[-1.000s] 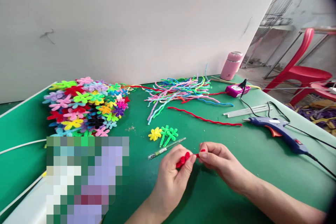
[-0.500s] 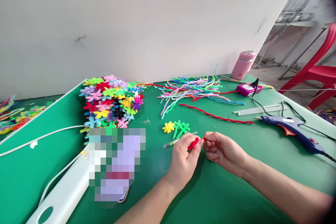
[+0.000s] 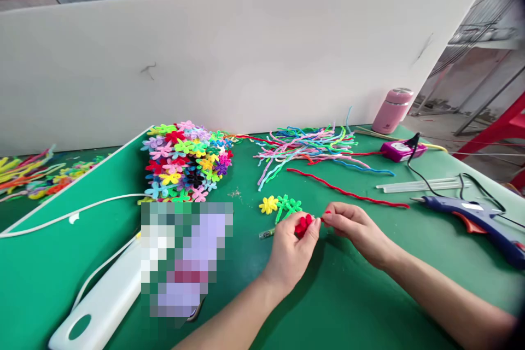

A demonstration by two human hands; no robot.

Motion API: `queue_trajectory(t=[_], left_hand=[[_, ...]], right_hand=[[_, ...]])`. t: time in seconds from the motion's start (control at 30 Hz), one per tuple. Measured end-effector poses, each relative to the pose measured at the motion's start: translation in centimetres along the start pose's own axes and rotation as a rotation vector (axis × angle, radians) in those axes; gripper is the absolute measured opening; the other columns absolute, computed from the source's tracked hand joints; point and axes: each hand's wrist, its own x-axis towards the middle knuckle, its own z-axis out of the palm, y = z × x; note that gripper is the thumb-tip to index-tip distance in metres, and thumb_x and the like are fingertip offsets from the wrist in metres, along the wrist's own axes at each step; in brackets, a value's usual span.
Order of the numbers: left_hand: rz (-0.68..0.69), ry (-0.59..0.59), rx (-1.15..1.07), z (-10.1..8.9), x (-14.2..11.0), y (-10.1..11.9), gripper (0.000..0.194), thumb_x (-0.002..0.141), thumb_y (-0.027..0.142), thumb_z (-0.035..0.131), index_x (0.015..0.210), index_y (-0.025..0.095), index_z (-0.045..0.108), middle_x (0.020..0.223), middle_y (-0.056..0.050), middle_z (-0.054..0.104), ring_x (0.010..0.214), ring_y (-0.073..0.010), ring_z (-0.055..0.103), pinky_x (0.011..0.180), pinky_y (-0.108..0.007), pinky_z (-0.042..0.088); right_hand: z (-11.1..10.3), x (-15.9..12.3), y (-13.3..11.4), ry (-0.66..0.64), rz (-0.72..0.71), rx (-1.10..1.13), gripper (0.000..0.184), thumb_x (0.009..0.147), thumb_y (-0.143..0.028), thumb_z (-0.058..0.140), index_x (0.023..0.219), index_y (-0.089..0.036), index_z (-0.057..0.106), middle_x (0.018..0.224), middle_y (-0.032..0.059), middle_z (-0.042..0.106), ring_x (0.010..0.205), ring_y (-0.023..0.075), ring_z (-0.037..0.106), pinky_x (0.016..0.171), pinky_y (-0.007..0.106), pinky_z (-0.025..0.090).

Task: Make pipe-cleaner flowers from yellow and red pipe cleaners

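A small looped red pipe cleaner (image 3: 302, 225) is pinched between the thumb and fingers of my left hand (image 3: 287, 257). My right hand (image 3: 359, 229), close beside it, grips the red end with closed fingertips. Part of the piece is hidden by the fingers. Just beyond my left hand lie a yellow pipe-cleaner flower (image 3: 268, 205) and green pipe-cleaner pieces (image 3: 292, 206). A clear tube-like pen (image 3: 266, 234) is partly covered by the left hand. Farther back, a single red pipe cleaner (image 3: 348, 191) lies across the green table.
Colourful pipe-cleaner flowers (image 3: 176, 161) are piled at left, with loose pipe cleaners (image 3: 303, 147) behind. At right lie a glue gun (image 3: 471, 213), glue sticks (image 3: 422, 185), a purple box (image 3: 400, 151) and a pink flask (image 3: 392, 112). A white handle-like object (image 3: 102, 290) and a blurred phone stand nearer.
The view has shifted, so the scene sits farther right and slightly lower. Both hands keep hold of the red pipe cleaner, and more of its loops show above the left thumb.
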Motion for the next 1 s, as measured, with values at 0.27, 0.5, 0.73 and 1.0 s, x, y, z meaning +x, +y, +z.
queue_trajectory(t=[0.27, 0.5, 0.73, 1.0], left_hand=[[-0.199, -0.015, -0.355, 0.3, 1.0, -1.1, 0.026, 0.077, 0.029, 0.057, 0.056, 0.017, 0.047, 0.050, 0.004, 0.045, 0.049, -0.0095, 0.041, 0.050, -0.023, 0.034], [-0.424, -0.041, -0.701, 0.1, 0.5, -1.3, 0.021, 0.073, 0.027, 0.063, 0.058, 0.014, 0.054, 0.048, 0.003, 0.048, 0.045, -0.0077, 0.041, 0.044, -0.021, 0.030], [-0.497, -0.111, -0.914, 0.2, 0.2, -1.2, 0.023, 0.075, 0.026, 0.061, 0.057, 0.014, 0.055, 0.045, 0.002, 0.049, 0.043, -0.0074, 0.042, 0.044, -0.020, 0.029], [-0.506, -0.048, -0.914, 0.2, 0.0, -0.9, 0.020, 0.071, 0.022, 0.067, 0.059, 0.013, 0.055, 0.050, 0.003, 0.049, 0.049, -0.0062, 0.043, 0.050, -0.020, 0.034]], right_hand=[[-0.6, -0.4, 1.4, -0.017, -0.111, -0.188, 0.029, 0.080, -0.044, 0.051, 0.074, -0.016, 0.053, 0.062, -0.0021, 0.046, 0.058, 0.0117, 0.041, 0.053, 0.023, 0.035], [-1.0, -0.8, 2.1, 0.084, -0.650, -0.642, 0.017, 0.080, -0.020, 0.059, 0.097, -0.021, 0.056, 0.081, 0.0031, 0.054, 0.067, 0.0126, 0.052, 0.059, 0.023, 0.045], [-1.2, -0.9, 1.3, 0.152, -0.935, -0.870, 0.007, 0.079, -0.014, 0.061, 0.085, -0.017, 0.062, 0.071, 0.0043, 0.058, 0.061, 0.0131, 0.053, 0.054, 0.025, 0.044], [-1.1, -1.2, 1.0, 0.143, -1.017, -0.971, 0.007, 0.080, -0.018, 0.059, 0.083, -0.015, 0.064, 0.068, 0.0056, 0.061, 0.058, 0.0142, 0.052, 0.054, 0.027, 0.043]])
